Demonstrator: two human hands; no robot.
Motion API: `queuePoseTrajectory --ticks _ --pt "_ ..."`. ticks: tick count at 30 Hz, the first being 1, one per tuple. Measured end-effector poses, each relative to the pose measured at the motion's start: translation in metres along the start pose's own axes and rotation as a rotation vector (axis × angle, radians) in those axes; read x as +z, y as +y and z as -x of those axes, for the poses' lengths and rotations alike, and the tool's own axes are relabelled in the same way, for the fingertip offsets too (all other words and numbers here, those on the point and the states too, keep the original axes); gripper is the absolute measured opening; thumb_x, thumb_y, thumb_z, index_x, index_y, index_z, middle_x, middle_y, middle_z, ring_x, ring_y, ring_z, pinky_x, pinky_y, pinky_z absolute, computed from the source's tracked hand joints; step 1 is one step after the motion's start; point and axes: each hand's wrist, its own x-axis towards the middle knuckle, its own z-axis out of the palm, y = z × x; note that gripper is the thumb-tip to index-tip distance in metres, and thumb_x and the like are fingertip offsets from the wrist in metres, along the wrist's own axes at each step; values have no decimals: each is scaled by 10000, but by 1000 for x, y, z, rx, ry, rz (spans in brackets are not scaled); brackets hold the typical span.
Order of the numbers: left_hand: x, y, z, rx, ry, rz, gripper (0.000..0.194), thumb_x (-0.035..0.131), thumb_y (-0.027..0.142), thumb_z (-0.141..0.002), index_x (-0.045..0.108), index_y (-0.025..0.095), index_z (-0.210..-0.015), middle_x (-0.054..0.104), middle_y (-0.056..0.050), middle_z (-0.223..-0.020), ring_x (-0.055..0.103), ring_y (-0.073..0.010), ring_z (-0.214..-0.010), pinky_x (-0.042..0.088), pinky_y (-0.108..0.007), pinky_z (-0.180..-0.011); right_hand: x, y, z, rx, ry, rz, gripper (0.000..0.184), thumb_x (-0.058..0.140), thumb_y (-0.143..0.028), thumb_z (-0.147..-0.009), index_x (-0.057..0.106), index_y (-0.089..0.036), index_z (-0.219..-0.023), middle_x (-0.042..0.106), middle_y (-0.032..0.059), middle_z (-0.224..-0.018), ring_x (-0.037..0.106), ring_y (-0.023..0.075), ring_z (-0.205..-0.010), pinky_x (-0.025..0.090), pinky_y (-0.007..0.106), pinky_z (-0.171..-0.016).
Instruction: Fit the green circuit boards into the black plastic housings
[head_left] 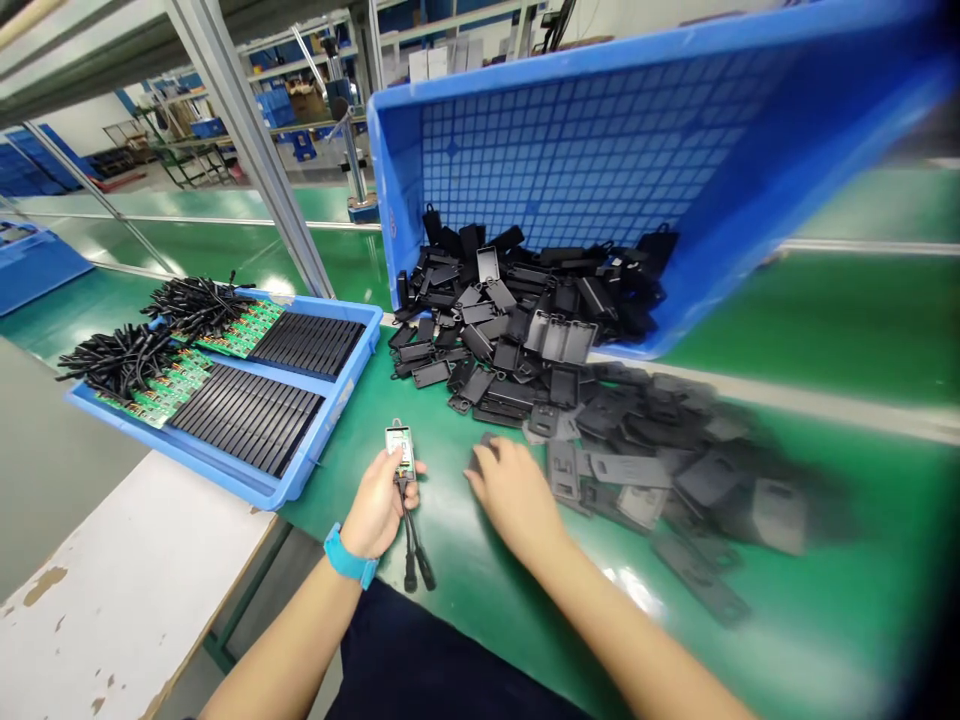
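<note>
Green tabletop (450, 540): under the large blue crate (585, 150) and reaching well to both sides of it.
Large blue crate, the landmark: tipped, its open side towards the person, gridded base behind the parts.
Black casings (510, 350): heaped inside the crate and spilling from its mouth onto the tabletop, nearer the person; the spill towards the right is blurred.
Pale, chipped board (127, 560): well left of the crate, nearer the person.
Blue tray (274, 492): left of the crate and apart from it, in two sections.
Tray contents: rows of slim black bars (247, 415) at the end nearer the crate, then green circuit boards (161, 385), with bunched black cables (124, 360) at the far-left end.
Right hand (517, 495): in front of the crate, beside the spill; fingers curled down over a dark piece (480, 457) mostly hidden by them; cannot tell how firmly they close on it.
Left hand (381, 500): in front of the crate's left end; closed round a cased circuit board (400, 450), thumb on its face.
Cased circuit board: held above the tabletop, between tray and right hand, green board showing.
Two black leads (410, 570): hanging from the cased board towards the person.
Turquoise wristband (351, 560): on the left wrist.
</note>
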Motion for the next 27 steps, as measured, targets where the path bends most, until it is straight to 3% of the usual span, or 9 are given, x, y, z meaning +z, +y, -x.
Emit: queuePoseTrajectory --ticks 3,6,8,10,12,14,20,24,27 --pt "3 -8 2 -53 -29 -3 224 534 301 -771 457 135 -899 590 -60 -780 483 -71 -504 348 -204 -470 3 2 17 -17 1 11 268 493 -9 -708 616 -47 -944 579 218 -1055 555 298 -922 452 374 -771" --pt "13 -19 4 -66 -45 7 229 494 314 -797 451 135 -932 589 -73 -821 495 -81 -533 355 -217 -502 -2 15 26 105 98 -104 300 444 -86 -774 588 -76 -1038 631 170 -1001 606 255 -847 468 362 -755" --pt "21 -27 5 -41 -53 7 253 457 363 -820 444 151 -958 581 -61 -834 469 -71 -527 334 -210 -494 -9 17 27 343 201 -434 249 488 -235 -800 614 -137 -992 670 116 -917 627 238 -783 478 365 -736" --pt "30 -36 7 6 -60 -21 281 422 418 -833 448 166 -956 562 -42 -835 438 -66 -536 326 -207 -501 -15 10 27 600 267 -935 253 584 -347 -739 633 -167 -910 686 80 -854 632 224 -763 486 346 -722" --pt "38 -43 9 51 -63 -62 311 391 462 -838 462 175 -932 525 -18 -804 416 -72 -566 340 -210 -532 -18 -3 26 749 253 -1378 288 663 -369 -663 636 -155 -853 686 66 -803 628 202 -731 491 310 -683" --pt "44 -47 12 89 -63 -112 338 357 487 -842 478 180 -913 476 1 -757 397 -82 -593 356 -215 -565 -18 -18 24 815 237 -1625 295 713 -354 -609 636 -141 -798 673 49 -737 611 176 -667 487 276 -619" --pt "55 -44 26 164 -109 -329 367 309 466 -865 441 185 -1060 477 -20 -842 428 -104 -687 390 -230 -673 -17 -39 27 871 263 -1634 252 720 -344 -618 624 -147 -742 609 1 -641 499 93 -478 410 203 -416" --pt "52 -39 32 227 -149 -471 344 325 430 -871 414 170 -1078 480 -6 -758 447 -98 -636 403 -226 -611 -24 -31 29 779 254 -1555 227 740 -313 -596 615 -152 -696 600 19 -736 499 89 -495 418 209 -422" --pt "45 -40 29 299 -246 -598 372 309 396 -881 387 154 -1154 476 18 -640 445 -88 -527 402 -221 -528 -31 -17 23 673 114 -1620 331 759 -287 -574 623 -177 -855 609 38 -857 540 115 -572 439 229 -468"
